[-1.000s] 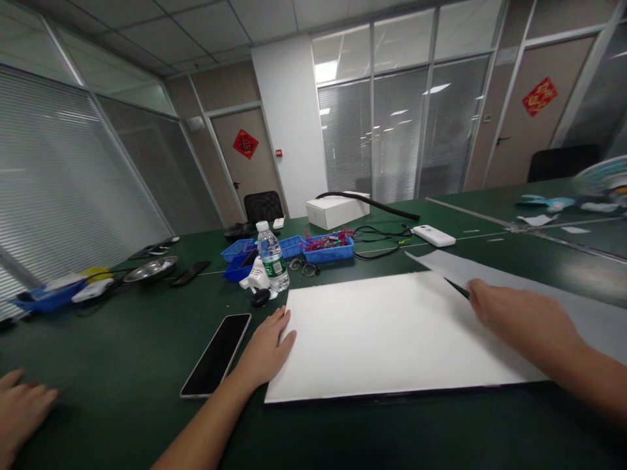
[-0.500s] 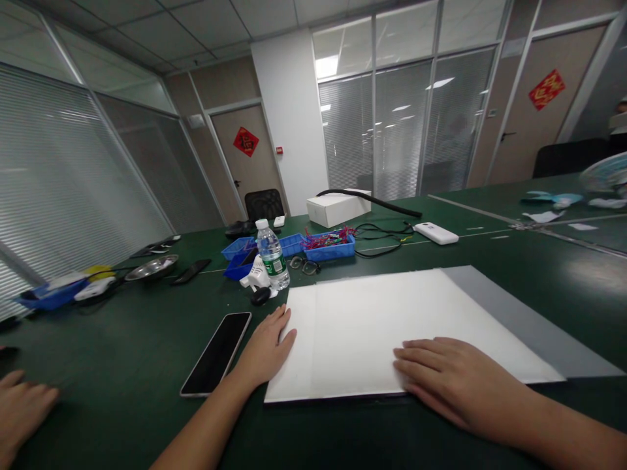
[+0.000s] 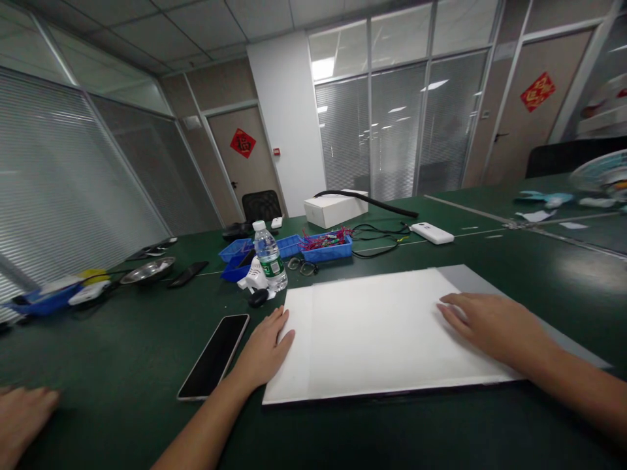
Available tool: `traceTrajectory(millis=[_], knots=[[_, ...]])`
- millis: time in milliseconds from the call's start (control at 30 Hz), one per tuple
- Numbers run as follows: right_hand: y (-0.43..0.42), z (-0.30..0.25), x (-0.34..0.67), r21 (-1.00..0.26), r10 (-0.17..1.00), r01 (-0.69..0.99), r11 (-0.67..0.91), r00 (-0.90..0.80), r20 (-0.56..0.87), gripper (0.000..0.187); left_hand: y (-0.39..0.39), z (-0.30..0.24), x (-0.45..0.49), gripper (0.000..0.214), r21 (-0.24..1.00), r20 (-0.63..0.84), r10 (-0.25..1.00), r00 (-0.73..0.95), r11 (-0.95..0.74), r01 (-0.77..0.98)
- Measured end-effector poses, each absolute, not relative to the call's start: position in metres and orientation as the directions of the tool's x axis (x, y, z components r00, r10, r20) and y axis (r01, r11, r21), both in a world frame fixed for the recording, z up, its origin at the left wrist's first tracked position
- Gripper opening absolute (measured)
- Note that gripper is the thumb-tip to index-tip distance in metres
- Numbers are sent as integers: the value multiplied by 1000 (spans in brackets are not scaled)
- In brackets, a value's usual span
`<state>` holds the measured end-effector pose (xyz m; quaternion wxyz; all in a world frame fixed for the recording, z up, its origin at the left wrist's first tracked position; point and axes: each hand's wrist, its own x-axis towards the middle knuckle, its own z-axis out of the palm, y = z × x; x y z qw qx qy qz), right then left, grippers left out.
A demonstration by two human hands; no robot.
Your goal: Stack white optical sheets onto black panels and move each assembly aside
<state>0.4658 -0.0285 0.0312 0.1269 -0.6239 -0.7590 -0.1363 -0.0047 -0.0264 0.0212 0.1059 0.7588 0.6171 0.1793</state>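
Note:
A large white sheet (image 3: 362,339) lies flat before me, with a grey sheet or board (image 3: 453,275) showing from under its right side. My left hand (image 3: 267,346) rests on the sheet's left edge, fingers stretched out and holding nothing. On the right part of the sheet lies my right hand (image 3: 490,323), palm down with fingers extended; some of its fingers are hidden. Left of my left hand is a phone (image 3: 215,356) with a dark screen. Beyond that hand stand a water bottle (image 3: 271,261) and a small black object (image 3: 258,297).
Another person's hand (image 3: 24,418) is at the lower left. Farther back are a blue tray (image 3: 326,252) of colourful wires, glasses (image 3: 302,266), a white box (image 3: 336,210) with a black tube (image 3: 379,204), a white device (image 3: 431,233) and a metal bowl (image 3: 148,271).
My right hand has moved right and away from me across the white sheet. My left hand stays at the left edge. The view has shifted slightly.

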Motion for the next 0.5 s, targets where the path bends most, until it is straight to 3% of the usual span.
traceTrajectory(millis=[200,500], knots=[[-36,34,449,31,909,955,293,-289,299,55,-27,19,-9,70,393,164,969,183,-234,889],[-41,23,435,119,732,833,541,-536,421,40,-26,16,-13,73,381,156,968,196,-242,892]])
